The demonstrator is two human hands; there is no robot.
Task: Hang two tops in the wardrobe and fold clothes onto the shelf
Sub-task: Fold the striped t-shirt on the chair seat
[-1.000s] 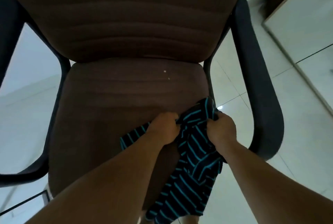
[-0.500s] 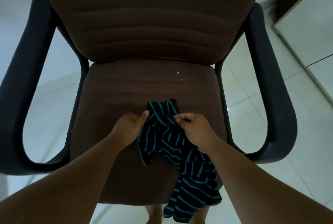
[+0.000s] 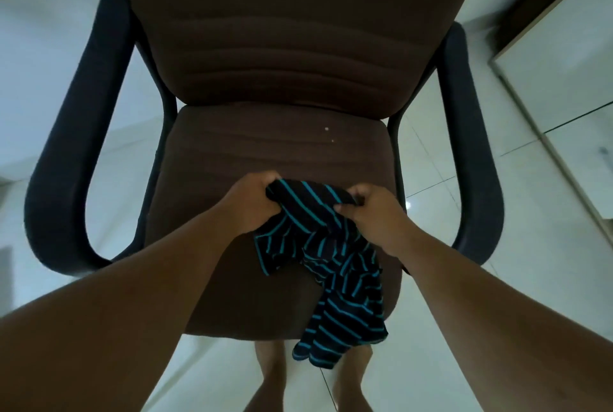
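- A person stands facing a brown office chair and looks down at its seat; both bare forearms reach in from the bottom edge toward the middle of the seat.
- A black top with thin teal stripes is held above the front half of the chair seat, bunched along its upper edge between the two hands.
- The left hand grips the upper left end of the striped top; its fingers are curled tight together around a fold of cloth, knuckles facing the chair back.
- The right hand holds the upper right end of the top; thumb and curled fingers pinch the fabric edge, just above the seat's right side.
- Between the hands a short span of the cloth is pulled fairly taut.
- The rest of the top hangs in loose folds below the hands, drapes over the front edge of the seat and ends beyond it, above the person's bare feet.
- Dark padded armrests curve out on either side of the seat.
- Under the chair is a pale, glossy tiled floor.
- To the right of the chair, at the picture's edge, stands white furniture with a light wooden rim; what it is cannot be told.
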